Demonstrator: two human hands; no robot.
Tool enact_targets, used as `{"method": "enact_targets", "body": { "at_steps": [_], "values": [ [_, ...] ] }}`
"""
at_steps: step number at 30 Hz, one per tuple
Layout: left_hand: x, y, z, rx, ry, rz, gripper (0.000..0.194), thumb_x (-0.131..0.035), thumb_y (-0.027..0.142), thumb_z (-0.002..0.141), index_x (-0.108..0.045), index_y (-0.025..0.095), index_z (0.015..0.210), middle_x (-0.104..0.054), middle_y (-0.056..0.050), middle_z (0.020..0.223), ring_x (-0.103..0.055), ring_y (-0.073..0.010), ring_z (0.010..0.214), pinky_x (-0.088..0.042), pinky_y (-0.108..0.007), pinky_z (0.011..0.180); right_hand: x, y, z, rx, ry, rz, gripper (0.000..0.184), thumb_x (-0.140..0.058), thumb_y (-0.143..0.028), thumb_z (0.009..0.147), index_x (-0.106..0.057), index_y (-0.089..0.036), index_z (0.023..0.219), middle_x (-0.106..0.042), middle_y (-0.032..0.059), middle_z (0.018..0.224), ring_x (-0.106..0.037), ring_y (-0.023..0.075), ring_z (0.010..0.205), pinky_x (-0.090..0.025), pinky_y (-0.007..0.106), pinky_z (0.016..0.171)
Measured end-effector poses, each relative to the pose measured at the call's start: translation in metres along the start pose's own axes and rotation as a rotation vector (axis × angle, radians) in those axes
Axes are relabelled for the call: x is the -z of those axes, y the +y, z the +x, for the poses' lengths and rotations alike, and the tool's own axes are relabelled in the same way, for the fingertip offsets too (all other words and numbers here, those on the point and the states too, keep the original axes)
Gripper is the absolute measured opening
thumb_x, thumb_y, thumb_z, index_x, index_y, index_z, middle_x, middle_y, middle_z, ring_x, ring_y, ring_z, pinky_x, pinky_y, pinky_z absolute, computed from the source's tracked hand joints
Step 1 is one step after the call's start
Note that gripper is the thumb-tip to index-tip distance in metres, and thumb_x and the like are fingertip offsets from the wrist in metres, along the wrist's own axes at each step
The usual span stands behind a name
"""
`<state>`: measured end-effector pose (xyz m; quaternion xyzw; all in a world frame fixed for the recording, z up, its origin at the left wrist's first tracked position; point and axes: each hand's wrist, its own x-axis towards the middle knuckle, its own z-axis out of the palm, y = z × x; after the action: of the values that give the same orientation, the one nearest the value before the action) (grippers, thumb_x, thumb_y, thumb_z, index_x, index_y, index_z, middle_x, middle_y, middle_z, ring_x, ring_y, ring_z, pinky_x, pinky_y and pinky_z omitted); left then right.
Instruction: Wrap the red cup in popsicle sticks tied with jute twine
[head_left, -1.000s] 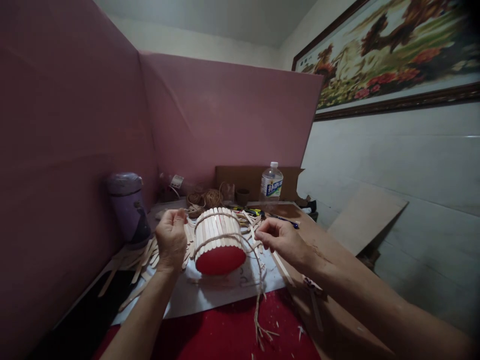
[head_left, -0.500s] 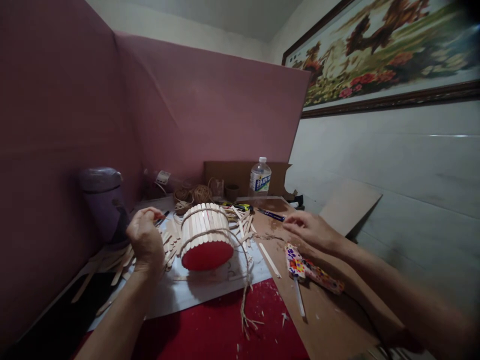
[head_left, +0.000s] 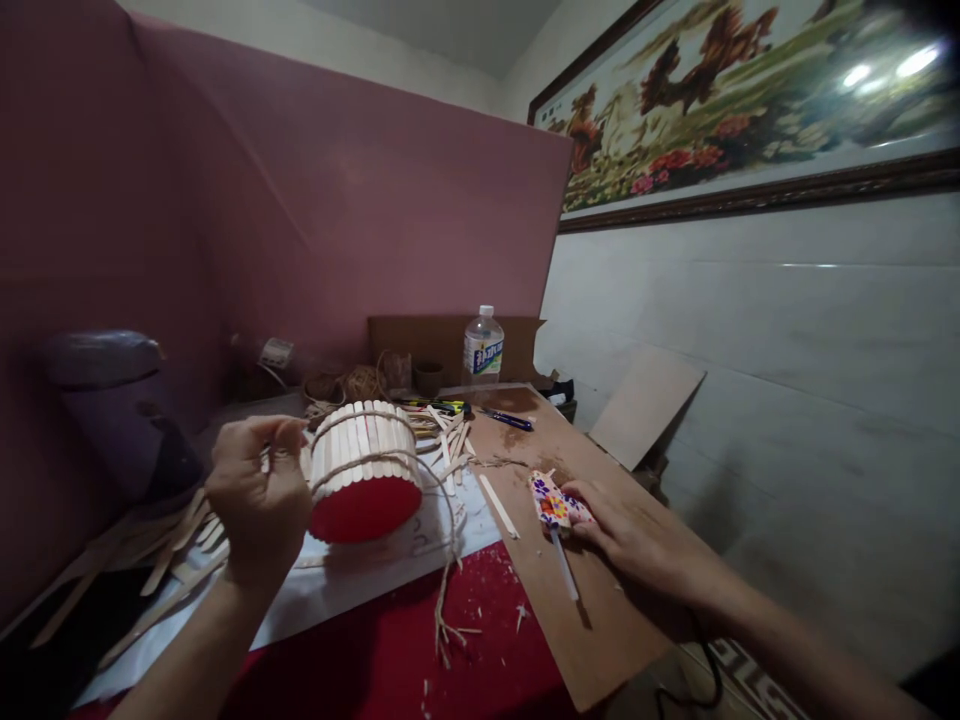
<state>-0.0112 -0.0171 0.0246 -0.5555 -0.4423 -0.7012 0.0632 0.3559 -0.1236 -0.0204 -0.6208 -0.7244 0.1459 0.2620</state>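
Note:
A hot glue gun [head_left: 551,503], covered in a flower pattern, lies on the brown board with a clear glue stick poking out of its back. My right hand [head_left: 619,530] has its fingers closed around the handle. Left of centre, a drum-like cylinder of craft sticks [head_left: 366,445] rests on its side, its red end facing me. Two bands of twine [head_left: 450,520] circle it, and a loose tail with a frayed end trails onto the red surface. My left hand [head_left: 259,490] is closed in a pinch beside the cylinder's left side; whatever its fingertips hold is hidden.
Loose craft sticks [head_left: 176,550] lie at the left, with more behind the cylinder. A blue pen-like tool [head_left: 508,420] sits on the brown board [head_left: 600,620]. Further back stand a plastic bottle [head_left: 484,350], a ball of twine [head_left: 364,383] and, far left, a purple container [head_left: 124,430].
My right hand has come down from near the blue tool and taken hold of the glue gun. My left hand stays raised and pinched. The view has turned to the right.

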Motion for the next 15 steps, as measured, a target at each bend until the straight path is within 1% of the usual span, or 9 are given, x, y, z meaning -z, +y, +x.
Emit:
{"method": "enact_targets", "body": {
  "at_steps": [3,5,6,7,8,10,11,13,15],
  "values": [
    [-0.001,0.005,-0.004,-0.248,-0.023,0.063,0.014,-0.057,0.028,0.086,-0.063,0.018,0.077,-0.060,-0.003,0.071,-0.054,-0.0202,0.077,-0.040,-0.034,0.078,0.005,-0.011,-0.002,-0.054,0.015,0.055,0.044,-0.046,-0.040,0.093,-0.050,-0.027,0.134,-0.054,0.0097,0.141,-0.049,0.0305,0.128,-0.034,0.051,0.109],
    [-0.001,0.009,-0.004,-0.302,-0.051,0.047,0.015,-0.055,0.026,0.088,-0.063,0.019,0.078,-0.061,-0.003,0.068,-0.054,-0.0200,0.076,-0.040,-0.035,0.079,0.010,-0.019,-0.001,-0.059,0.021,0.109,0.045,-0.047,-0.044,0.093,-0.051,-0.028,0.135,-0.050,0.0085,0.144,-0.045,0.0303,0.133,-0.029,0.052,0.113],
    [-0.001,0.010,-0.004,-0.306,-0.058,0.038,0.015,-0.054,0.025,0.089,-0.063,0.019,0.078,-0.061,-0.003,0.067,-0.054,-0.0199,0.076,-0.040,-0.035,0.079,0.013,-0.021,0.001,-0.054,0.022,0.147,0.044,-0.048,-0.045,0.092,-0.053,-0.028,0.133,-0.051,0.0082,0.144,-0.044,0.0301,0.133,-0.028,0.051,0.113],
    [-0.001,0.011,-0.004,-0.299,-0.058,0.032,0.016,-0.053,0.025,0.089,-0.063,0.019,0.078,-0.061,-0.003,0.067,-0.054,-0.0198,0.076,-0.040,-0.035,0.080,0.016,-0.021,0.003,-0.050,0.026,0.200,0.043,-0.049,-0.047,0.092,-0.057,-0.028,0.129,-0.054,0.0084,0.141,-0.046,0.0300,0.131,-0.032,0.050,0.111],
    [-0.001,0.012,-0.004,-0.286,-0.056,0.029,0.017,-0.053,0.025,0.089,-0.064,0.019,0.078,-0.061,-0.003,0.067,-0.054,-0.0198,0.076,-0.040,-0.035,0.080,0.019,-0.020,0.006,-0.059,0.031,0.269,0.042,-0.051,-0.049,0.090,-0.060,-0.027,0.125,-0.059,0.0093,0.135,-0.051,0.0300,0.126,-0.038,0.048,0.105],
    [-0.001,0.013,-0.004,-0.255,-0.051,0.029,0.019,-0.052,0.026,0.090,-0.064,0.018,0.078,-0.061,-0.003,0.068,-0.054,-0.0198,0.077,-0.040,-0.034,0.079,0.024,-0.013,0.012,-0.122,0.039,0.434,0.047,-0.059,-0.055,0.084,-0.062,-0.025,0.120,-0.068,0.0106,0.114,-0.062,0.0285,0.106,-0.051,0.039,0.084],
    [-0.001,0.013,-0.004,-0.241,-0.050,0.030,0.020,-0.052,0.027,0.091,-0.064,0.018,0.077,-0.061,-0.003,0.068,-0.054,-0.0197,0.077,-0.040,-0.034,0.079,0.026,-0.010,0.014,-0.167,0.051,0.510,0.053,-0.064,-0.057,0.079,-0.061,-0.023,0.119,-0.070,0.0099,0.103,-0.065,0.0264,0.093,-0.052,0.034,0.072],
    [-0.002,0.012,-0.005,-0.226,-0.051,0.032,0.022,-0.051,0.027,0.091,-0.064,0.018,0.076,-0.060,-0.003,0.069,-0.054,-0.0197,0.078,-0.040,-0.034,0.079,0.028,-0.007,0.017,-0.212,0.103,0.620,0.062,-0.072,-0.058,0.070,-0.059,-0.021,0.118,-0.069,0.0076,0.091,-0.064,0.0205,0.075,-0.047,0.027,0.057],
    [-0.002,0.012,-0.006,-0.222,-0.060,0.033,0.022,-0.051,0.028,0.091,-0.064,0.018,0.076,-0.060,-0.003,0.069,-0.054,-0.0199,0.078,-0.040,-0.034,0.080,0.027,-0.012,0.017,-0.222,0.141,0.685,0.064,-0.075,-0.057,0.066,-0.057,-0.021,0.116,-0.065,0.0041,0.081,-0.058,0.0154,0.062,-0.040,0.024,0.049]
  ]
}}
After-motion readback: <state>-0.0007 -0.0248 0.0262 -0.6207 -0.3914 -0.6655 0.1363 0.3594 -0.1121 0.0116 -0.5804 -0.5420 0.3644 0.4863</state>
